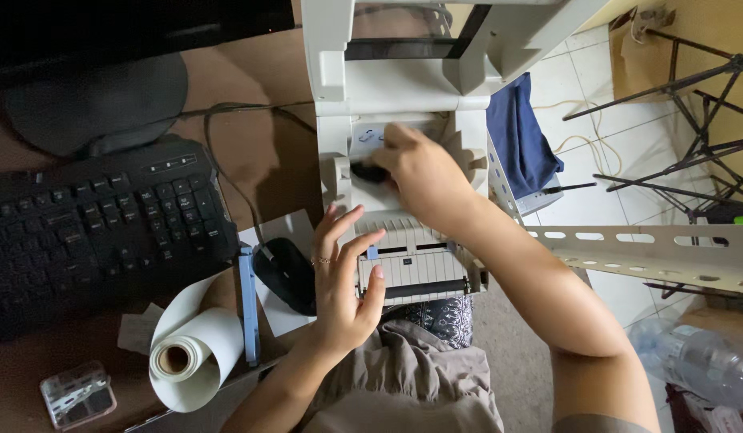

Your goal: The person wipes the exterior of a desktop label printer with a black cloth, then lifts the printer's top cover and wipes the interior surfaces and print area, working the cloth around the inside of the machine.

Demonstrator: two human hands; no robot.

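Broadly, a brown bench point(251, 152) fills the left of the view, with a white tiled floor point(604, 152) on the right where black tripod legs point(692, 88) stand and a perforated metal rail point(652, 244) crosses. At the bench's near edge sits an off-white label printer point(403, 160) with its lid raised. A black keyboard point(99, 232) lies to its left, below a dark monitor base point(91, 104). A blue cloth point(520, 132) hangs just right of the printer. A roll of white label paper point(191, 353) lies partly unwound at the front of the bench, beside a black mouse point(287, 273) on a white sheet. A small clear plastic case point(76, 393) rests in the near left corner. The right hand point(419, 172) reaches inside the printer, its fingers closed on a black part point(370, 171) in the paper bay. The left hand point(343, 285) rests on the printer's front left edge, fingers spread apart, holding nothing.
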